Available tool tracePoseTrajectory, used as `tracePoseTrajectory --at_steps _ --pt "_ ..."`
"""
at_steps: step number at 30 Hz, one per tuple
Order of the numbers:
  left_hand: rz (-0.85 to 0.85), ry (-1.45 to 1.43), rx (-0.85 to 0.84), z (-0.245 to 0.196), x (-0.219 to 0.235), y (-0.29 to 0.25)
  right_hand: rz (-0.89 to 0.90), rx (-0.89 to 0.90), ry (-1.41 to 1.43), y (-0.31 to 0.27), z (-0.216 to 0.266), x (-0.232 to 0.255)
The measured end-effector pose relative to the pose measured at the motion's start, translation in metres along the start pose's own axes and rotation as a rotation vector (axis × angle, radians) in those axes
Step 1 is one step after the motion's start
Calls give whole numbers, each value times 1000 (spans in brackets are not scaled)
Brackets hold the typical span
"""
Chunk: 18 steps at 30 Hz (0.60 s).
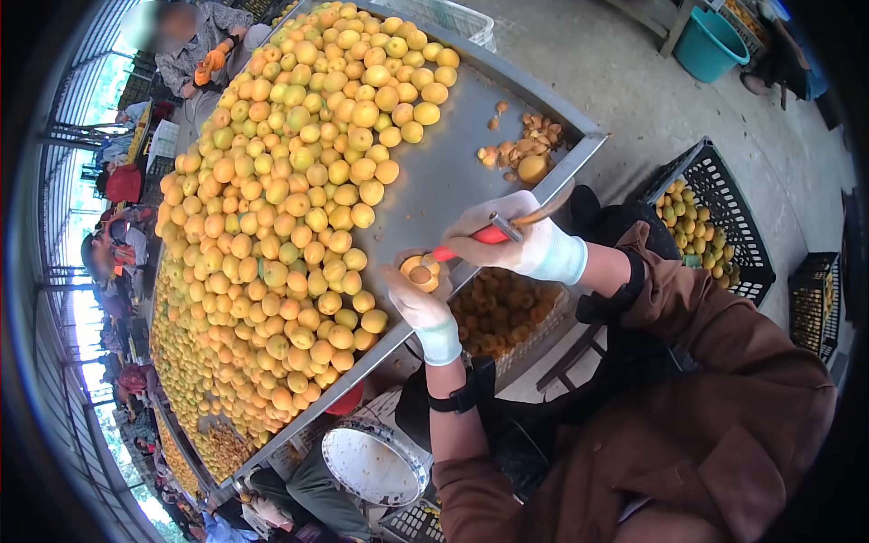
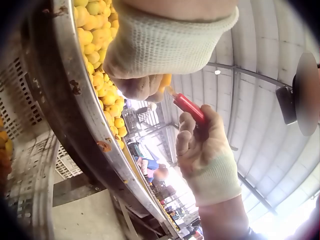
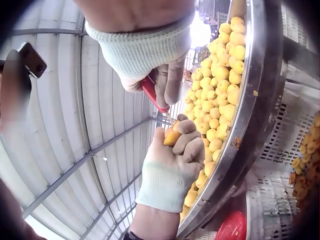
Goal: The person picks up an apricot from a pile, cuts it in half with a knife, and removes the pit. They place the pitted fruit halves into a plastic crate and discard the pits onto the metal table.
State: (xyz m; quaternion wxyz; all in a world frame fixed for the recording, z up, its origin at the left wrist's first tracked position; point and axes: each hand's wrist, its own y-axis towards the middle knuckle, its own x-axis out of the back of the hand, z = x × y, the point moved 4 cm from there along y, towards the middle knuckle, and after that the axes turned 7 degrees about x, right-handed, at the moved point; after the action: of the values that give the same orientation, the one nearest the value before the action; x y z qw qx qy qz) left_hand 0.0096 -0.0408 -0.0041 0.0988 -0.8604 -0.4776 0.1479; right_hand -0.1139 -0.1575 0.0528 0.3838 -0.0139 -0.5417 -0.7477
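Note:
My gloved left hand [image 1: 421, 303] grips a cut apricot [image 1: 421, 273], its opened flesh facing up with a round brown middle showing. In my gloved right hand [image 1: 525, 240] is a red-handled pitting tool [image 3: 154, 94]. The tip of this tool meets the apricot [image 3: 172, 135] in the right wrist view, with fingers of the left hand [image 3: 172, 155] curled around the fruit. From the left wrist side, the right hand [image 2: 202, 145] wraps the red handle [image 2: 190, 108], while most of the apricot [image 2: 165, 81] hides behind the left fingers. Both hands are at the metal table's near edge.
A large heap of whole apricots [image 1: 281, 199] covers much of the metal table [image 1: 434, 181]. Pits and scraps [image 1: 529, 140] lie near its corner. Below the edge stands a crate of opened apricots [image 1: 507, 312], beside a white bucket [image 1: 376, 462]. A black crate [image 1: 738, 213] holds greenish fruit.

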Motion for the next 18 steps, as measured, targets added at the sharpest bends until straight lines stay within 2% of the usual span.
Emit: tracePoseTrajectory --at_steps 2,4,6,8,10,11,12,13,14,15,17,18 --pt "-71 69 -108 8 8 7 14 6 19 -2 0 -4" --pt "-57 145 -129 5 10 8 -19 -76 212 -4 -5 -6" --pt "-40 220 -147 1 12 8 40 -46 110 -4 -4 -5" --pt "58 272 -31 0 11 7 100 -14 8 -5 -4 -5" --pt "54 224 37 -2 6 5 101 -16 -132 -11 -9 -9" --pt "46 175 103 -1 5 5 101 -20 -133 -15 -13 -11" --pt "48 175 106 11 12 12 49 -99 47 -18 -22 -13" --pt "37 164 21 28 25 26 -4 -178 227 -19 -29 -14" --pt "26 153 -64 36 31 33 8 -105 123 -18 -29 -12" --pt "27 153 -63 25 24 25 8 -107 121 -18 -28 -12" --pt "50 38 228 1 3 4 -23 -467 486 -23 -37 -16" --pt "51 39 228 2 7 7 51 -276 236 -22 -39 -14"
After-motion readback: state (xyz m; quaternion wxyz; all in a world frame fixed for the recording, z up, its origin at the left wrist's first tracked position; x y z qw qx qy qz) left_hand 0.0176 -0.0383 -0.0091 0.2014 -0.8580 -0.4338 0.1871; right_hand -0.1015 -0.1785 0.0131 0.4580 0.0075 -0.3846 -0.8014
